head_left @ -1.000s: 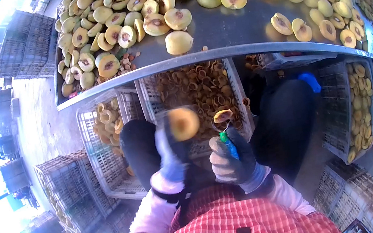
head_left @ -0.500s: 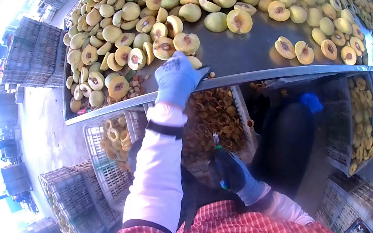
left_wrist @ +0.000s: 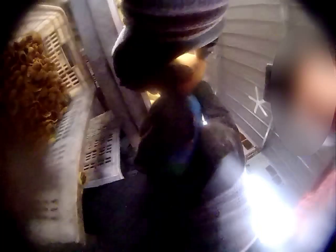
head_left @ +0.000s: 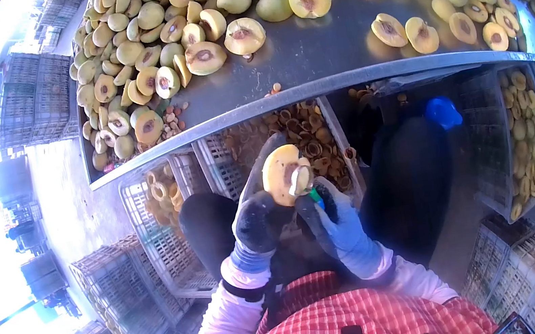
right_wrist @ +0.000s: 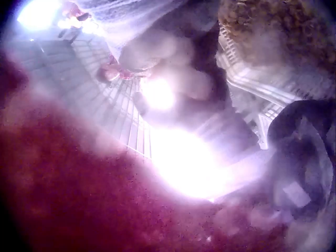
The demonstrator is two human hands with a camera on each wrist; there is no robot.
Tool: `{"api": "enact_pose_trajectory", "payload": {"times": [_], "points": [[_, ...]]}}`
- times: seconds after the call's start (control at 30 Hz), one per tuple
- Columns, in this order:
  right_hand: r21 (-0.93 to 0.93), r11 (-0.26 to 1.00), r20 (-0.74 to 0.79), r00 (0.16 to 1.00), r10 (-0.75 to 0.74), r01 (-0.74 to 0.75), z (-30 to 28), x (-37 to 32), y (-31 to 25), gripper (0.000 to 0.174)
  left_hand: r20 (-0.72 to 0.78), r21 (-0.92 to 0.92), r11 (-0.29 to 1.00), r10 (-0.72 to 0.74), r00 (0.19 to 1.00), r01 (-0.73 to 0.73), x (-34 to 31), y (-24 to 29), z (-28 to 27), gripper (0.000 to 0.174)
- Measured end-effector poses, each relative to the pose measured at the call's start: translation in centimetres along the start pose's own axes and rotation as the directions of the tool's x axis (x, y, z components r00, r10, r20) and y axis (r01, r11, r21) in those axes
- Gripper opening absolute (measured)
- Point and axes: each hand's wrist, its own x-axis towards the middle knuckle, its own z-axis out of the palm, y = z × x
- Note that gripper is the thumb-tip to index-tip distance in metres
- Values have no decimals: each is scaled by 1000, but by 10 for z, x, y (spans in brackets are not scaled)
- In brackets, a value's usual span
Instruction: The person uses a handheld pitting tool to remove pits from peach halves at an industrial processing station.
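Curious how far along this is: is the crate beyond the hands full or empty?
Well filled: a heap of brownish fruit scraps covers the floor of the crate, its white walls showing around it.

Steel table (head_left: 322, 46) — fruit halves (head_left: 206, 57), plastic crates (head_left: 163, 250)

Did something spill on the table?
A little. Loose pits lie in a small heap on the table near its left front edge, beside the peach halves. Nothing else looks odd.
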Motion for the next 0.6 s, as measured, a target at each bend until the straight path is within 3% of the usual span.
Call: {"api": "enact_pose_trajectory", "payload": {"times": [0.07, 0.13, 0.2, 0.23, 0.33, 0.47, 0.6], "points": [[-91, 996, 43, 999, -17, 21, -2, -1, -9, 14, 47, -95, 986, 141, 989, -136, -5, -16, -2, 83], [-99, 995, 82, 997, -4, 12, -4, -6, -6, 15, -122, 172, 974, 167, 978, -145, -11, -24, 7, 70], [-120, 991, 59, 997, -50, 57, -1, -7, 0, 15, -222, 309, 944, 188, 957, -114, -14, -30, 4, 60], [-37, 998, 22, 999, 48, -47, -1, -11, -3, 15, -310, 158, 980, 164, 936, -119, -15, -35, 9, 51], [-49, 998, -15, 999, -28, 28, -2, -9, -5, 15, -326, 239, 954, 255, 910, -181, -16, -39, 17, 52], [-166, 976, -15, 989, -144, 140, -4, -14, -7, 15, -334, 161, 980, 167, 928, -119, -19, -33, 12, 46], [47, 999, -92, 996, 19, -15, -12, -1, -14, 23, -222, 263, 951, 221, 950, -160, -23, -25, 14, 42]]}}
